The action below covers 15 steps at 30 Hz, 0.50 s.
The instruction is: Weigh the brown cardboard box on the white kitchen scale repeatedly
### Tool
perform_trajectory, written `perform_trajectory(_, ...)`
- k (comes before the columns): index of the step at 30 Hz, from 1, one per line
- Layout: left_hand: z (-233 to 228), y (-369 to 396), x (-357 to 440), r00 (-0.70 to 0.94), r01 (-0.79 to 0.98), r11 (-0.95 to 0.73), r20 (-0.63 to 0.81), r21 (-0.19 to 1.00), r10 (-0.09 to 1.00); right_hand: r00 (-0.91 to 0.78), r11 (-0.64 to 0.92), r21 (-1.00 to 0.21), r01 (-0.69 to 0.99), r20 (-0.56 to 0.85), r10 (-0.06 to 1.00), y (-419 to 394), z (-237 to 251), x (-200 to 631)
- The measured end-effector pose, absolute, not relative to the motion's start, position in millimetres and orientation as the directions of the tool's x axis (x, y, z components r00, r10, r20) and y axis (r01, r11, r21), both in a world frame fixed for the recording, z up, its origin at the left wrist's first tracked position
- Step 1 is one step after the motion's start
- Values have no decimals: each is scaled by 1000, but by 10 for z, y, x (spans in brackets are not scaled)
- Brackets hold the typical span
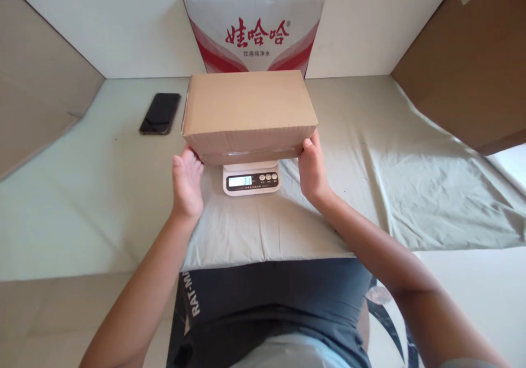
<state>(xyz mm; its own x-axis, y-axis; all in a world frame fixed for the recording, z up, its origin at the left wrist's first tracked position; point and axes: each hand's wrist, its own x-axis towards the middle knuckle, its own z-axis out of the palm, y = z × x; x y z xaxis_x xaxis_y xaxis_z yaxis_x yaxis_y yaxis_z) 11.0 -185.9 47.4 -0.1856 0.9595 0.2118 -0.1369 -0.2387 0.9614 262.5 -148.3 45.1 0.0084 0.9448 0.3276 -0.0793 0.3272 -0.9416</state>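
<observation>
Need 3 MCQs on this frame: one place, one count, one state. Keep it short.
1. Where does the black phone lie?
A. on the pale cloth, to the left of the plain brown cardboard box
B. on top of the box
C. on the white digital scale

2. How many hands are at the brown box?
A. none
B. one
C. two

3. What state is the scale's display in?
A. dark
B. lit, showing digits
C. covered by a hand

Key:
1 A: the phone rests flat on the cloth, apart from the box's left end.
2 C: the left hand is at the box's left lower corner and the right hand at its right lower corner.
3 B: the screen glows with digits below the box's front edge.
</observation>
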Motion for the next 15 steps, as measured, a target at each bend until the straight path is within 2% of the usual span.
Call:
perform_trajectory(7, 516, -1803, -29, -236, -101, -365, 334, 926, 913, 123, 334, -942, -37, 327, 937, -1431, 486, 2818)
perform_trajectory(10, 532, -1637, -215, -264, -116, -320, 281, 940, 923, 161, 309, -950, -39, 299, 940, -1346, 469, 2924)
perform_trajectory(15, 464, -1172, -381, -294, -242, -187, 111, 952, 949, 169, 262, -963, -59, 249, 954, -1201, 299, 2961)
